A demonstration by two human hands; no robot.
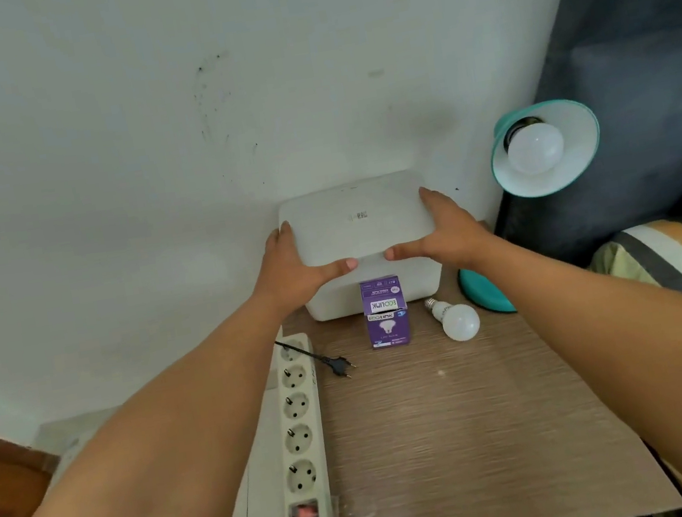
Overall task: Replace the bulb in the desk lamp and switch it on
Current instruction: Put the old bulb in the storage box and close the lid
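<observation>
**Two bare forearms, nothing worn**

Both arms enter from the lower corners of the frame, uncovered from elbow to fingertip, with no sleeve in view. The left hand point(292, 266) and the right hand point(441, 226) carry no ring, watch, bracelet or glove. Short, unpainted nails show on both thumbs near the frame's centre.

Two bare forearms reach forward over a wood-grain desk point(467, 417). The left hand point(291, 266) and right hand point(441, 229) grip the near corners of a white lid point(355, 220) above a white box point(380, 292) at the desk's far edge, against the wall. A purple bulb carton point(385, 313) stands just before the box; a loose white bulb point(456, 318) lies beside it. At the far right corner a teal desk lamp point(545, 147) holds a white bulb point(534, 149). A white power strip point(300, 452) runs along the left edge, an unplugged black plug point(340, 365) near it.
</observation>
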